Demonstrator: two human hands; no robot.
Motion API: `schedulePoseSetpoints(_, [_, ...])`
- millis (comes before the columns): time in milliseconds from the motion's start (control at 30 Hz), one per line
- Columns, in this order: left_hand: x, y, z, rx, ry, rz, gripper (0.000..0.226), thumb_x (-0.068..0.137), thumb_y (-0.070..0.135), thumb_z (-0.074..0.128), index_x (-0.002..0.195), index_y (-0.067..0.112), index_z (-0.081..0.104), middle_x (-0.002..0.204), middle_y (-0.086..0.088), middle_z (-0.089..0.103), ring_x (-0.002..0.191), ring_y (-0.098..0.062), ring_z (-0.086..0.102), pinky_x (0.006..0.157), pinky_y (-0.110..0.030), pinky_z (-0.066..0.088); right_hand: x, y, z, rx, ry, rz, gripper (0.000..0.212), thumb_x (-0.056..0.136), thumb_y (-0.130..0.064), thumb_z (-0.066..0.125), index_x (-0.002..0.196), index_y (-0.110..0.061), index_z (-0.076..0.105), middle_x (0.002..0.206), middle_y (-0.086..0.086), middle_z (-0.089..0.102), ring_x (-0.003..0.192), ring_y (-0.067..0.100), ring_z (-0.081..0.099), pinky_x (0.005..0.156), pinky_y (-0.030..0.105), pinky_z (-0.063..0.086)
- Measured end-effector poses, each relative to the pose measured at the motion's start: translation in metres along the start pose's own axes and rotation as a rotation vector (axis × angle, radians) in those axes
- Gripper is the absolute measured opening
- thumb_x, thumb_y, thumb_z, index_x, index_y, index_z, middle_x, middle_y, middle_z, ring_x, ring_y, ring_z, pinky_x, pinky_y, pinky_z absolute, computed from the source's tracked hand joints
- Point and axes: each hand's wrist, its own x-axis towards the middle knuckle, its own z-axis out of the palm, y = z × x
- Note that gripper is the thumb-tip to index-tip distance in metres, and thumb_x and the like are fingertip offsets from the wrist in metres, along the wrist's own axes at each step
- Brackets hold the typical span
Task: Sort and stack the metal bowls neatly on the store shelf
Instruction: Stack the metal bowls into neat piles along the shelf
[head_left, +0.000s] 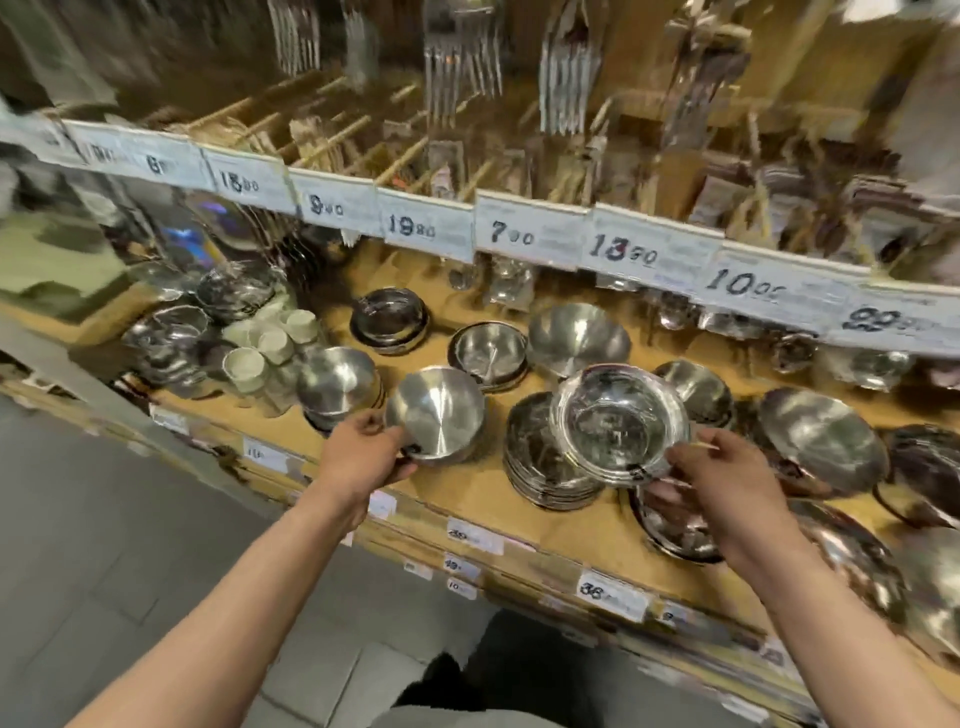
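My left hand (366, 452) grips the near rim of a brushed metal bowl (436, 410), tilted with its inside facing me, at the front of the wooden shelf (467, 491). My right hand (727, 478) pinches the rim of a shiny wide bowl (621, 423), held tilted above a stack of similar shiny bowls (545, 462). More metal bowls stand behind: a brushed one (337, 382), a dark stack (389, 317), a small stack (488, 353) and a deep bowl (576, 335).
White cups (270, 345) cluster at the left of the shelf beside wrapped bowls (166, 338). Large pans (823, 441) lie at the right. A row of price tags (530, 234) fronts the upper shelf, with cutlery (457, 57) hanging above. Grey floor (104, 519) lies below.
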Motion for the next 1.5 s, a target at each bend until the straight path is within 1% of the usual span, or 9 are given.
schedulePoseSetpoints(333, [0.069, -0.036, 0.001, 0.155, -0.176, -0.090, 0.016, 0.092, 0.009, 0.073, 0.097, 0.016, 0.060, 0.087, -0.011, 0.072, 0.058, -0.012, 0.074, 0.052, -0.024, 0.059, -0.026, -0.008, 0.037, 0.196, 0.183, 0.126, 0.010, 0.097, 0.001, 0.060, 0.099, -0.006, 0.066, 0.099, 0.018, 0.075, 0.073, 0.025, 0.077, 0.046, 0.024, 0.056])
schedulePoseSetpoints(567, [0.078, -0.052, 0.004, 0.280, -0.235, -0.122, 0.034, 0.096, 0.013, 0.070, 0.125, 0.006, 0.054, 0.105, -0.020, 0.073, 0.080, -0.032, 0.076, 0.080, -0.047, 0.063, -0.034, -0.009, 0.041, 0.215, 0.227, 0.125, 0.016, 0.095, 0.006, 0.058, 0.096, -0.008, 0.066, 0.101, 0.019, 0.077, 0.088, 0.028, 0.077, 0.053, 0.021, 0.059])
schedulePoseSetpoints(833, [0.083, -0.056, 0.005, 0.353, -0.222, -0.133, 0.030, 0.096, 0.015, 0.069, 0.121, 0.005, 0.057, 0.093, -0.014, 0.074, 0.073, -0.027, 0.075, 0.070, -0.039, 0.062, -0.039, -0.003, 0.041, 0.233, 0.155, 0.138, 0.018, 0.096, 0.003, 0.058, 0.104, -0.006, 0.071, 0.098, 0.012, 0.080, 0.094, 0.025, 0.078, 0.061, 0.024, 0.061])
schedulePoseSetpoints(1000, [0.060, -0.029, 0.004, 1.059, -0.050, 0.289, 0.041, 0.097, 0.033, 0.062, 0.116, -0.003, 0.061, 0.108, -0.023, 0.067, 0.087, -0.035, 0.062, 0.069, -0.036, 0.042, -0.041, -0.003, 0.036, 0.244, 0.138, 0.141, 0.020, 0.095, 0.005, 0.060, 0.103, -0.008, 0.072, 0.097, 0.016, 0.079, 0.089, 0.026, 0.078, 0.058, 0.024, 0.061])
schedulePoseSetpoints(1067, [0.042, -0.004, 0.010, 0.979, -0.025, 0.519, 0.037, 0.097, 0.030, 0.061, 0.124, 0.003, 0.063, 0.115, -0.019, 0.066, 0.095, -0.036, 0.065, 0.073, -0.037, 0.047, -0.039, -0.004, 0.036, 0.199, 0.128, 0.132, 0.021, 0.093, 0.004, 0.061, 0.098, -0.010, 0.075, 0.096, 0.017, 0.079, 0.084, 0.024, 0.078, 0.058, 0.024, 0.061])
schedulePoseSetpoints(1200, [0.024, 0.057, 0.040, 0.768, -0.435, 0.623, 0.023, 0.098, 0.041, 0.060, 0.115, 0.030, 0.071, 0.101, 0.010, 0.071, 0.080, -0.010, 0.066, 0.066, -0.016, 0.045, -0.036, -0.018, 0.039, 0.069, 0.030, 0.089, 0.028, 0.091, 0.001, 0.065, 0.090, -0.022, 0.083, 0.089, 0.015, 0.078, 0.071, 0.017, 0.072, 0.053, 0.022, 0.058])
schedulePoseSetpoints(1300, [0.023, 0.087, 0.065, 0.786, -0.759, 0.505, 0.022, 0.095, 0.052, 0.061, 0.107, 0.038, 0.073, 0.099, 0.014, 0.073, 0.088, -0.016, 0.072, 0.071, -0.024, 0.058, -0.034, -0.036, 0.044, -0.036, -0.123, 0.041, 0.041, 0.092, 0.000, 0.064, 0.083, -0.036, 0.083, 0.072, 0.002, 0.075, 0.059, 0.005, 0.067, 0.050, 0.019, 0.055])
schedulePoseSetpoints(1400, [0.031, 0.094, 0.079, 0.835, -0.782, 0.487, 0.013, 0.097, 0.029, 0.067, 0.101, 0.024, 0.079, 0.101, 0.013, 0.075, 0.082, -0.023, 0.077, 0.074, -0.043, 0.065, -0.027, -0.046, 0.046, -0.119, -0.109, 0.003, 0.039, 0.094, -0.004, 0.065, 0.076, -0.034, 0.083, 0.072, 0.002, 0.077, 0.062, 0.005, 0.067, 0.049, 0.017, 0.052])
schedulePoseSetpoints(1500, [0.038, 0.087, 0.081, 0.809, -0.800, 0.424, 0.011, 0.094, 0.011, 0.069, 0.092, 0.009, 0.079, 0.088, -0.007, 0.078, 0.064, -0.013, 0.073, 0.065, -0.035, 0.065, -0.019, -0.047, 0.047, -0.122, -0.009, -0.017, 0.020, 0.096, -0.009, 0.068, 0.087, -0.023, 0.080, 0.087, 0.000, 0.080, 0.077, 0.004, 0.070, 0.065, 0.014, 0.054])
